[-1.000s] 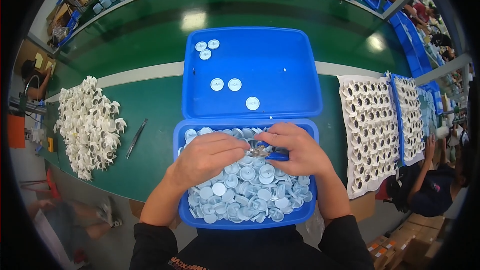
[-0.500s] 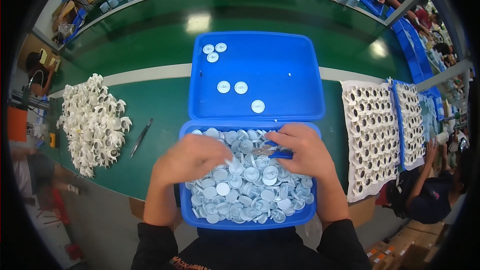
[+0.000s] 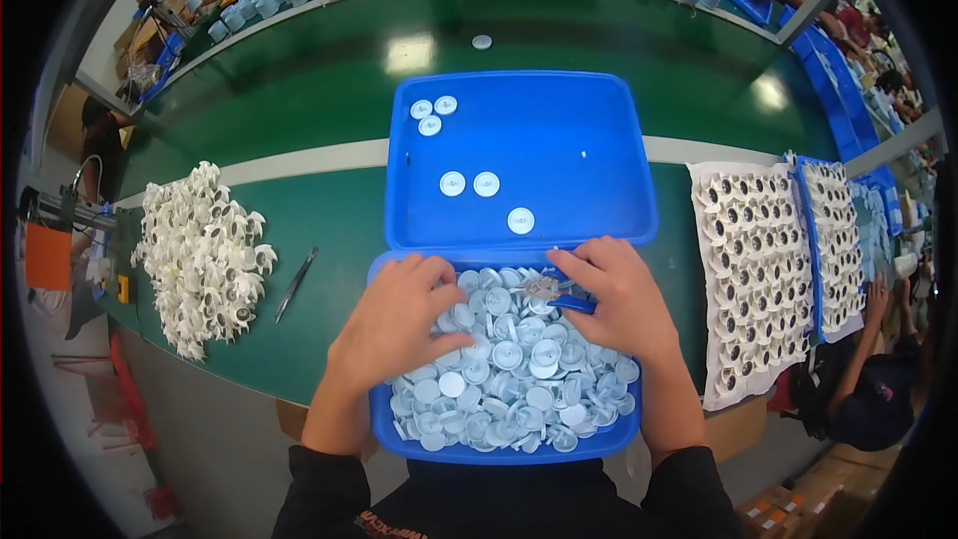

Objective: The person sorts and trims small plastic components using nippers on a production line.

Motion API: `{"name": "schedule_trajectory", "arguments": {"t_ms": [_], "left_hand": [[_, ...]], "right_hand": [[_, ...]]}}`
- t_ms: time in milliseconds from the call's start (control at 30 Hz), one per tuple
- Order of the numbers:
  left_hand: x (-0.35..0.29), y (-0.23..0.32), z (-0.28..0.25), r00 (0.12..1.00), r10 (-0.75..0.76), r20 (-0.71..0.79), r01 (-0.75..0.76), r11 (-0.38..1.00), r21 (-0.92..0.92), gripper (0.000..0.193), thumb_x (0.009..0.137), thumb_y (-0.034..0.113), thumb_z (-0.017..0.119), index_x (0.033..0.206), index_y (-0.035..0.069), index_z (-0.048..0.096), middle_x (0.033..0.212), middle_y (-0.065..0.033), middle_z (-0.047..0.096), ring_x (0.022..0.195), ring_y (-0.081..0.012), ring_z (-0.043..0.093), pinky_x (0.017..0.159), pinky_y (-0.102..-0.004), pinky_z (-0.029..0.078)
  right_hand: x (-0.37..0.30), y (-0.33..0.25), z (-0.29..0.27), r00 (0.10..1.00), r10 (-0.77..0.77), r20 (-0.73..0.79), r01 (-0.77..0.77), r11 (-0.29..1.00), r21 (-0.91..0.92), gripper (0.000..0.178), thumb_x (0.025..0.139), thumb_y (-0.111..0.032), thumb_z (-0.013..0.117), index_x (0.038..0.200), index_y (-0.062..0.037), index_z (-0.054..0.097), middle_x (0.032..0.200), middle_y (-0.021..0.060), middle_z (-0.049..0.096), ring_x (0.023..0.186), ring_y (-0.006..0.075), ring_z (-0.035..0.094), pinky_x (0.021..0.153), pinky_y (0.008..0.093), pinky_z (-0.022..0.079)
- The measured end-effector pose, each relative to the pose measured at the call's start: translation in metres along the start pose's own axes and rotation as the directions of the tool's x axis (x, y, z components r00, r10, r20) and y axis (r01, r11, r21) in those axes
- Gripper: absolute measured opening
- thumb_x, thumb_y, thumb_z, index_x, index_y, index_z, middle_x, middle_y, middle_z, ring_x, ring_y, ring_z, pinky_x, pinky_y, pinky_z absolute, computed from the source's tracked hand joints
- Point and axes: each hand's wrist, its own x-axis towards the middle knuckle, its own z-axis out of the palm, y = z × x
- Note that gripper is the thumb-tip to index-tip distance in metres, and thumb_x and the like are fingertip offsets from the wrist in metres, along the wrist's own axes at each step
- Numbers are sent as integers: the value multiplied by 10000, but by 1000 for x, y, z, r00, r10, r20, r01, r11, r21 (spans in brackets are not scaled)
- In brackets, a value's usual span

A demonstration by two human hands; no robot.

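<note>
A blue tray (image 3: 380, 426) in front of me is heaped with small pale-blue round plastic caps (image 3: 499, 409). Over the left side of this heap my left hand (image 3: 404, 314) has its thumb and fingers apart, nothing gripped between them, the fingertips close to the caps. My right hand (image 3: 621, 299) is closed around a pair of blue-handled nippers (image 3: 572, 301), its metal jaws pointing left above the heap. Beyond lies a second blue tray (image 3: 559, 130) holding several caps spaced apart. One lone cap (image 3: 482, 42) rests on the green belt behind that tray.
White finned parts (image 3: 205, 260) are piled at left, with tweezers (image 3: 295, 284) beside them. At right, rows of similar parts stand on a white sheet (image 3: 753, 279) and in a blue-edged tray (image 3: 833, 250). Other people work across the belt (image 3: 299, 70) and at far right.
My left hand has gone from a blurred, closed pose to spread fingers, slightly left over the heap. A lone cap now shows on the belt. The nippers stay in my right hand.
</note>
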Motion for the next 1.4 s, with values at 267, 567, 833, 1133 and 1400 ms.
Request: {"name": "schedule_trajectory", "arguments": {"t_ms": [267,567,833,1133,1400], "left_hand": [[-3,-16,5,996,38,81,-35,999,-34,256,773,164,897,966,87,748,1023,-53,656,1013,-283,631,902,-422,529],[-1,-41,46,996,-25,-80,-1,950,-313,257,957,109,668,1206,49,677,1066,-200,708,1076,-413,692,911,-527,562],[9,-29,62,959,-49,-280,-71,913,-402,261,996,162,664,1233,54,656,1026,-140,695,977,-373,715,778,-500,592],[14,-40,54,838,-149,-526,-40,943,-332,212,935,151,783,1119,59,730,1023,-132,747,871,-344,748,764,-441,619],[17,-68,32,674,-340,-655,118,926,-358,218,867,-89,606,1009,29,723,1047,-180,677,974,-402,704,848,-468,586]], "right_hand": [[30,11,2,993,92,-72,-75,976,207,484,755,-76,864,1211,-67,702,1059,114,662,914,339,649,802,445,530],[271,125,62,937,164,-309,-204,974,-101,425,883,-206,838,1216,1,675,1171,237,685,1089,439,672,948,495,552],[337,156,107,955,294,-52,-295,907,-299,523,889,-64,712,1396,32,625,1386,270,672,1300,460,633,1104,504,516],[355,152,99,929,370,-11,-341,846,-411,527,857,-14,619,1383,-11,643,1346,290,673,1296,465,633,1093,542,533],[275,125,27,925,328,-192,-370,892,-261,470,837,-54,743,1300,-26,669,1219,254,704,1120,454,699,980,518,567]]}}
